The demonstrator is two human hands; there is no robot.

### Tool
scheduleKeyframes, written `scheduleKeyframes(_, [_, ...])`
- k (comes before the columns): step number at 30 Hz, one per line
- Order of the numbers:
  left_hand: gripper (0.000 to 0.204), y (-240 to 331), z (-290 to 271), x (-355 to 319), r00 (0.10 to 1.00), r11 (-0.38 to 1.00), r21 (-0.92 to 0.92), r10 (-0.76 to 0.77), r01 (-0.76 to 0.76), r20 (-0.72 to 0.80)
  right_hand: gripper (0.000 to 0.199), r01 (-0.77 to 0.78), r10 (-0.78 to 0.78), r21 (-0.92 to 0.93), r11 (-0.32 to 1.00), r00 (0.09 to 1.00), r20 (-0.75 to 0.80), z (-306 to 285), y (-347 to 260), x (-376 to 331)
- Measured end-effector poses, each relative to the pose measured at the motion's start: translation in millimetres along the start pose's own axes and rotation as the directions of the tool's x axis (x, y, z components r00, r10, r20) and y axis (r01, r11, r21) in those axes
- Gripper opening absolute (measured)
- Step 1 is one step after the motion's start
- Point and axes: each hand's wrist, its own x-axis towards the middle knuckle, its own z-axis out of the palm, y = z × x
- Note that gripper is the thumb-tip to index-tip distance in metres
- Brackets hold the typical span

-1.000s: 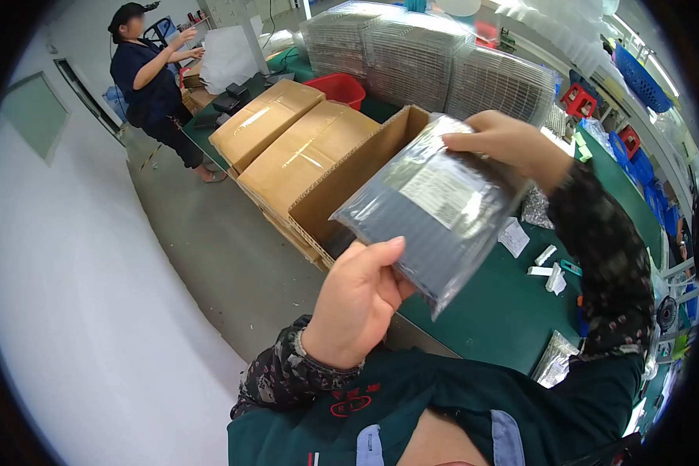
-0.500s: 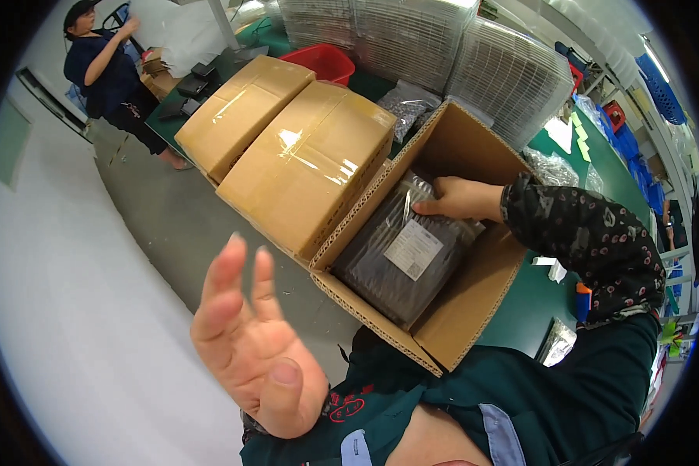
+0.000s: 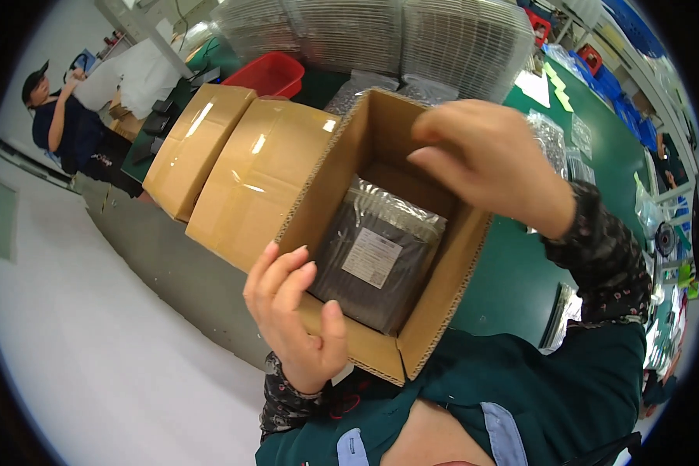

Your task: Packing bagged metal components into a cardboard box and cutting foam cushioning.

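An open cardboard box (image 3: pixel 464 268) stands in front of me. Inside it lies a dark plastic-wrapped package (image 3: pixel 342 293) with a white label (image 3: pixel 371 258) on top, toward the box's near end. My left hand (image 3: pixel 299 318) is at the box's near left corner, fingers spread; whether they touch the cardboard I cannot tell. Over the far right part of the box hovers my right hand (image 3: pixel 493 159), slightly blurred. Its fingers are loosely curved, the thumb stands apart from them, and nothing shows in its grasp.
Two taped cartons (image 3: pixel 268 171) stand left of the box. Behind them are a red plastic basin (image 3: pixel 268 75) and tall stacks of clear trays (image 3: pixel 466 50). Bagged parts (image 3: pixel 547 140) lie on the green table (image 3: pixel 497 291). A person (image 3: pixel 70 124) stands at the far left.
My right hand has let go of the package and risen out of the box. My left hand has come right to the box's edge. The view has shifted.
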Motion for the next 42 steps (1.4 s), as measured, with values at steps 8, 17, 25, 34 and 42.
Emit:
scheduleKeyframes(8, [0.034,13,12,-1,0.987,0.988,-0.093,-0.131,0.122,-0.096,0.021,-0.878,0.864,-0.088,0.471,0.479,-0.155,-36,66,-268])
scheduleKeyframes(17, [0.023,73,41,-45,0.892,0.907,-0.178,0.311,-0.382,-0.328,0.036,-0.921,0.988,-0.365,-0.136,-0.098,-0.120,-15,39,-544])
scheduleKeyframes(25, [0.013,130,109,-94,0.918,0.883,-0.467,0.221,-0.045,0.329,0.055,-0.862,0.877,-0.198,-0.466,-0.421,-0.231,6,54,-570])
scheduleKeyframes(34, [0.012,141,212,-187,0.412,0.680,-0.271,-0.051,0.682,0.910,0.055,-0.959,0.975,-0.175,-0.222,-0.215,-0.060,24,34,-515])
scheduleKeyframes(42, [0.052,113,237,-231,-0.405,0.137,0.422,-0.135,0.896,0.904,0.047,-0.993,0.986,0.082,0.087,0.097,0.133,69,-6,-463])
